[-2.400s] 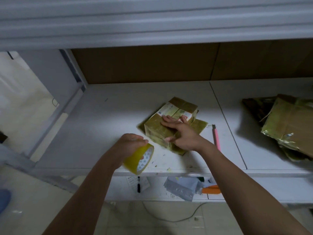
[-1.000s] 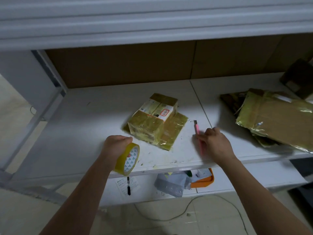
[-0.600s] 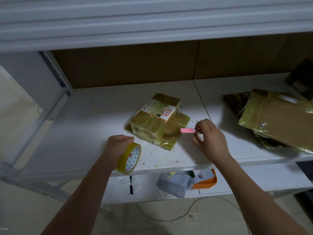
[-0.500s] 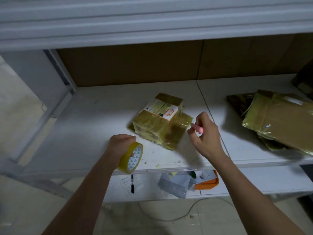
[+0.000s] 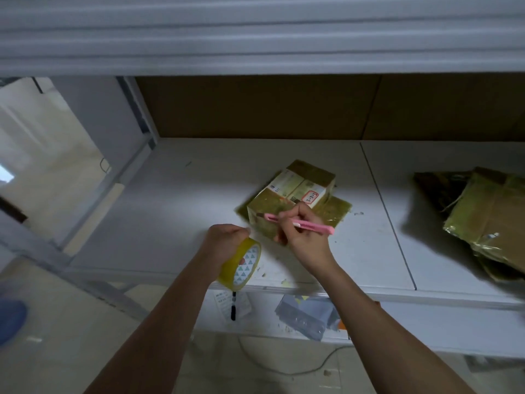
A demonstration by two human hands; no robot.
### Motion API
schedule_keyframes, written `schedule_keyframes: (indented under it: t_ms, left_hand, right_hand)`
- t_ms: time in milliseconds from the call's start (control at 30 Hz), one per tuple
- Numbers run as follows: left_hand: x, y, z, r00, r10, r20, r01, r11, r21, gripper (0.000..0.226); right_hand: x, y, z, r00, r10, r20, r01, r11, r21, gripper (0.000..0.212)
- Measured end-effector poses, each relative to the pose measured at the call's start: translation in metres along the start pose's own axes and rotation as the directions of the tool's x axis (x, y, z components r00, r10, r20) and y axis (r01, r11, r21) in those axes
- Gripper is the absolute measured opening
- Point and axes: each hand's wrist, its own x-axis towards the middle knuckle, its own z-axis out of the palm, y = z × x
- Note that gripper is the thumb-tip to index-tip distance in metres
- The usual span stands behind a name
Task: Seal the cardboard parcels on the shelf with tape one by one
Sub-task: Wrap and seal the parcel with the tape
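1. Since the earlier frames, the right hand [image 5: 305, 237] has taken the pink cutter [image 5: 301, 224] from the shelf [image 5: 176, 217] and brought it left, over the near end of the small parcel [image 5: 292, 194].
2. Its fingers are curled around the cutter, whose tip points left toward the left hand [image 5: 224, 243].
3. That hand grips the yellow tape roll [image 5: 241, 264] at the shelf's front edge.
4. More taped parcels [image 5: 488, 220] lie at the right, well apart.
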Motion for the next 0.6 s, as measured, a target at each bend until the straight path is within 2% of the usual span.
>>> schedule_keyframes:
  t_ms: [133,300,467,600]
  left_hand:
    - [0.002,-0.003,0.000,1.000,-0.008,-0.023,0.008,1.000,-0.003,0.015]
    - [0.007,-0.003,0.001,0.999,-0.005,-0.034,0.006,0.999,0.038,0.014]
    - [0.011,0.000,0.003,0.999,0.026,-0.025,-0.023,0.993,0.116,0.013]
    - [0.013,0.003,-0.004,0.998,0.061,0.011,-0.062,0.967,0.246,0.012]
  right_hand:
    - [0.003,0.007,-0.005,1.000,-0.005,-0.007,0.005,1.000,-0.010,0.018]
    - [0.003,0.009,-0.009,0.997,-0.023,0.067,0.026,0.999,-0.044,0.020]
    - [0.006,0.011,-0.012,0.959,-0.134,0.252,0.209,0.930,-0.302,0.021]
    - [0.005,0.013,-0.012,0.928,-0.183,0.324,0.299,0.884,-0.360,0.011]
